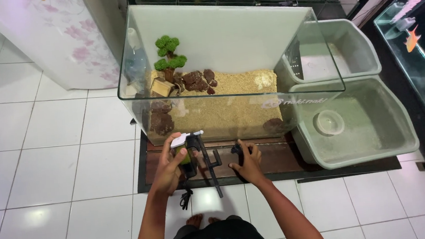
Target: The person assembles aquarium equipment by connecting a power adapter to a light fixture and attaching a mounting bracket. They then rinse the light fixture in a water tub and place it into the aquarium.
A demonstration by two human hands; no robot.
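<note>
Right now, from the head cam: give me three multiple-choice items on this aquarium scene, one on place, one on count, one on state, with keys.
1. Where does the little green tree stand in the glass tank?
A. back left corner
B. front right corner
C. outside, on the floor

2. How many grey plastic tubs sit right of the tank?
A. one
B. two
C. four

3. What is the left hand doing?
A. resting flat on the tiles
B. gripping a black filter pump
C. reaching into the sand

Key: 1 A, the tree stands on the sand by the far left wall. 2 B, a far tub and a near one show. 3 B, its fingers wrap the pump body; the right hand pinches a small black part.
</note>
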